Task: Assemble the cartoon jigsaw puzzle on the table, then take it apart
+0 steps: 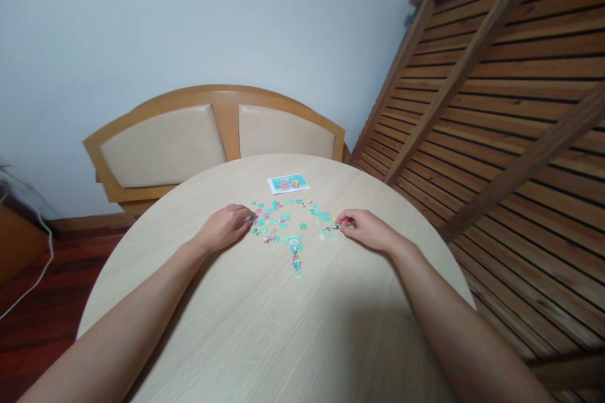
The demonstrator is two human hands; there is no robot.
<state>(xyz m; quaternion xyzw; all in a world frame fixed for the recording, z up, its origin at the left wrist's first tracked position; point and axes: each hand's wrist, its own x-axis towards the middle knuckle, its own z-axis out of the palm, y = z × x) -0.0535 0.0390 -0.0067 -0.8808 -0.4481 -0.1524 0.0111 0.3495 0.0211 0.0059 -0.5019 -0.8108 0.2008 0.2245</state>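
Note:
Loose jigsaw puzzle pieces [284, 218], mostly teal with some pink and yellow, lie scattered across the middle of the round table. Nearer to me, a narrow joined strip of puzzle [295, 255] shows a cartoon figure. At the left edge of the scatter, my left hand [230, 227] is closed, with a bit of teal showing at its fingertips. My right hand [363, 228] pinches at the right edge, where a small dark-and-white puzzle piece [337, 227] shows at the fingertips. Beyond the pieces lies a cartoon picture sheet [288, 183] with a white border.
The pale wooden table [265, 340] has a curved edge. Behind it stands a wooden bench with cream back panels [165, 145], against a white wall. A slatted wooden frame [496, 113] leans at the right. A white cable [48, 252] hangs at the left.

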